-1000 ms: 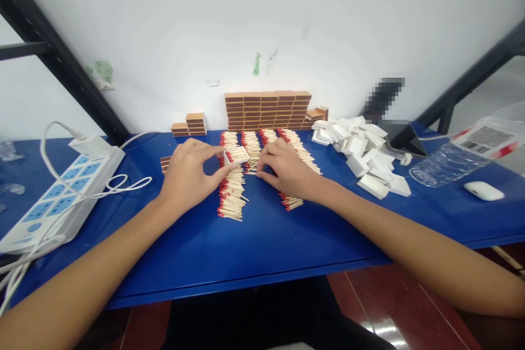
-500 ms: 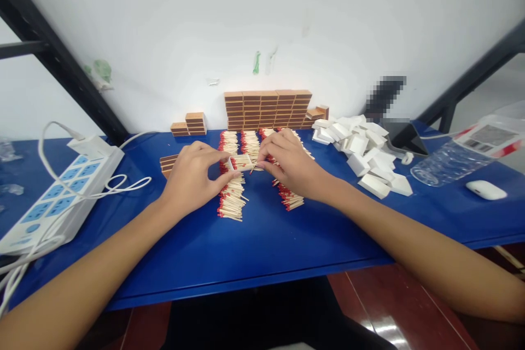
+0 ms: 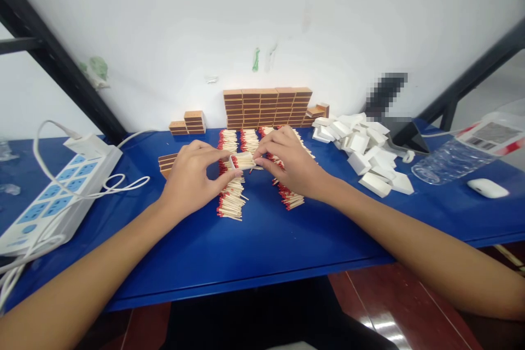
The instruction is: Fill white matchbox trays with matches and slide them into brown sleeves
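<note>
Between my hands is a small white matchbox tray (image 3: 235, 162) with red-tipped matches (image 3: 245, 160) lying in it. My left hand (image 3: 196, 178) pinches the tray's left end between thumb and fingers. At the tray's right end, the closed fingertips of my right hand (image 3: 289, 161) hold the ends of matches at the opening. Rows of loose matches (image 3: 231, 202) lie under and behind the tray, red heads to the left. Another row of matches (image 3: 292, 197) is partly covered by my right hand.
Stacked brown matchboxes (image 3: 268, 106) line the wall, with smaller stacks (image 3: 192, 122) at left. White empty trays (image 3: 361, 147) are heaped at right, beside a clear plastic bottle (image 3: 451, 156) and a white earphone case (image 3: 487, 188). A power strip (image 3: 69, 191) with cables lies at left.
My right fingertips have moved slightly left, up to the tray's right end. More matches now show lying across the tray. My left hand keeps its grip.
</note>
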{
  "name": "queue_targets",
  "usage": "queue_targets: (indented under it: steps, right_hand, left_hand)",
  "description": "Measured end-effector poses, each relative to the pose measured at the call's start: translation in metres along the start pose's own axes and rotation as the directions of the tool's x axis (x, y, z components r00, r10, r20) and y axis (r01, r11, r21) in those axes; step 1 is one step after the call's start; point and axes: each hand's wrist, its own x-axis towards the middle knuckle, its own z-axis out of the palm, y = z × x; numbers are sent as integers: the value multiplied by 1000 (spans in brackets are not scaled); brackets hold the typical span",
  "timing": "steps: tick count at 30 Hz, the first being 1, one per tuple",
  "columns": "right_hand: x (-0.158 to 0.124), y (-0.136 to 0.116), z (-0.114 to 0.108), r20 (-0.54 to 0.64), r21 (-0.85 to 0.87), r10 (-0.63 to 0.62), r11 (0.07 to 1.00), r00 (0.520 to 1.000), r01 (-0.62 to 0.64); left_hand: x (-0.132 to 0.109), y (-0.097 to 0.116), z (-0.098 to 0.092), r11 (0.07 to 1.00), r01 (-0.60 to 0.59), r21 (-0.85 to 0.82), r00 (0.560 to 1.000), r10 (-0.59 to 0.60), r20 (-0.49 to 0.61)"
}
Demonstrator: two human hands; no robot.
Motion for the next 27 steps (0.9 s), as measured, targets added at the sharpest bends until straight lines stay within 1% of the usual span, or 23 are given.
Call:
queue_targets:
  steps: [2, 4, 6, 8, 15, 20, 23, 27]
  right_hand:
    - [-1, 7, 1, 38, -44, 30, 999, 999, -29]
    - [-3, 13, 4, 122, -89, 47, 995, 991, -37]
    - [-4, 16, 7, 203, -125, 53, 992, 978, -28]
    - [-5, 17, 9, 247, -144, 57, 989, 967, -22]
    - [-4, 13, 10, 261, -122, 64, 992, 963, -33]
    - [-4, 5, 10, 211, -124, 75, 991, 975, -50]
    - [-4, 1, 10, 233, -138, 83, 989, 969, -51]
    - [-4, -2, 9, 249, -164, 125, 983, 960, -86]
  left_hand:
    - [1, -1, -1, 998, 57, 25, 998, -56, -21]
    - [2, -3, -3, 994, 100, 38, 995, -99, -30]
    - [2, -3, -3, 992, 116, 42, 993, -114, -33]
    - [2, -4, -2, 992, 116, 45, 993, -115, -37]
    - [1, -3, -1, 994, 101, 40, 994, -100, -36]
    - [1, -3, -1, 995, 92, 46, 995, -90, -39]
    - [1, -3, -1, 993, 100, 59, 995, -98, -32]
    - [2, -2, -2, 992, 98, 75, 995, -96, -34]
